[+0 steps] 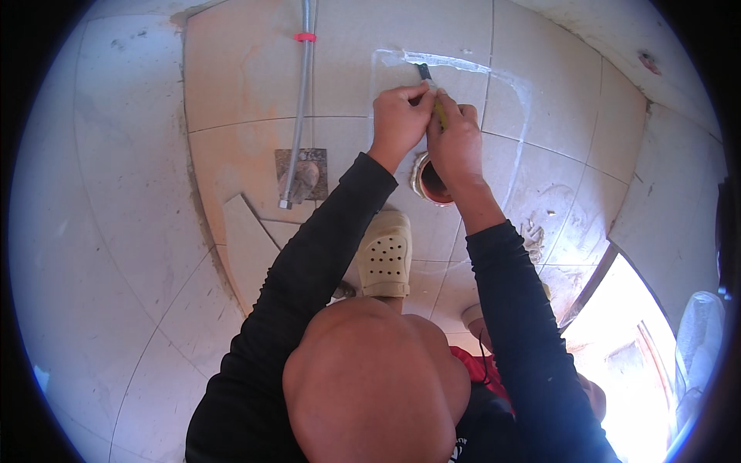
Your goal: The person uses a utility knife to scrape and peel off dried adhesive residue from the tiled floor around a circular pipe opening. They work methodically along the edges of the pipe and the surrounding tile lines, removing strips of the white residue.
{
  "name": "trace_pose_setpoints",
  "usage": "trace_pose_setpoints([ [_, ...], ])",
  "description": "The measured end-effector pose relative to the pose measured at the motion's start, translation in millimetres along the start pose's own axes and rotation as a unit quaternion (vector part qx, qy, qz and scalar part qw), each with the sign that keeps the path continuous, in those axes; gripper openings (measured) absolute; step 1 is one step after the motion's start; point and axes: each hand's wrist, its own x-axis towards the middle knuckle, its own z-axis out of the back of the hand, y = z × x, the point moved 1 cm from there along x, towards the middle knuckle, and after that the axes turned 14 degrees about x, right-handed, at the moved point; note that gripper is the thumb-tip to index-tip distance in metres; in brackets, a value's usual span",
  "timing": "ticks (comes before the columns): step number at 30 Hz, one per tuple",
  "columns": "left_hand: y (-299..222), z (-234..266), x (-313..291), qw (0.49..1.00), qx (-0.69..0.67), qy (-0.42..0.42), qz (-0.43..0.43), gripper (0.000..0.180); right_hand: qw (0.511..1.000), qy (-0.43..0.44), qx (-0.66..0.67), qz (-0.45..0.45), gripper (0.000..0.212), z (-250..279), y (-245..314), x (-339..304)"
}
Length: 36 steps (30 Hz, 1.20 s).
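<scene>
My right hand (457, 147) is closed around a slim hand tool with a yellow handle (441, 116) and a dark, flat tip (424, 71); its exact kind I cannot make out. Close beside it, my left hand (401, 116) has its fingers pinched at the tool's front part. The tip is at the tiled floor, just below a white strip of residue (448, 61). Fainter white lines run from that strip and outline a rounded shape on the tiles. Beneath my right wrist, a round pipe opening (431, 181) with a ragged rim is partly covered.
A metal braided hose (301, 100) with a red band hangs left of my hands, its end over a dark square patch (320, 166). A loose tile piece (251, 239) lies by the left wall. My beige clog (385, 255) stands near the pipe opening. Debris (532, 239) lies right.
</scene>
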Motion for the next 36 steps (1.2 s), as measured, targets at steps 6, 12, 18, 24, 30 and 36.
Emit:
trace_pose_setpoints([
  [6,-1.6,-4.7,2.8,1.0,-0.002,-0.004,-0.021,0.025,1.0,-0.013,-0.015,-0.004,0.042,2.7,-2.0,-0.3],
  [12,-3.8,-7.5,3.6,0.999,-0.006,0.018,-0.043,0.024,0.999,-0.031,-0.016,-0.014,0.043,5.1,-2.4,-3.9],
  [18,-11.7,-16.6,5.7,0.996,0.012,0.072,-0.048,0.031,0.998,-0.062,-0.013,-0.007,0.043,12.7,-9.9,-3.2],
  [24,-17.5,-23.1,6.6,0.996,-0.014,0.057,-0.064,0.021,0.997,-0.066,-0.037,-0.023,0.042,18.0,-14.9,-3.5],
  [30,-16.5,-24.0,8.6,0.993,0.002,0.059,-0.097,0.021,0.996,-0.078,-0.032,-0.008,0.041,15.4,-18.8,-5.5],
  [36,-22.5,-40.8,8.3,0.99,0.019,0.116,-0.083,0.029,0.994,-0.1,-0.027,-0.013,0.041,28.9,-26.4,-6.1],
])
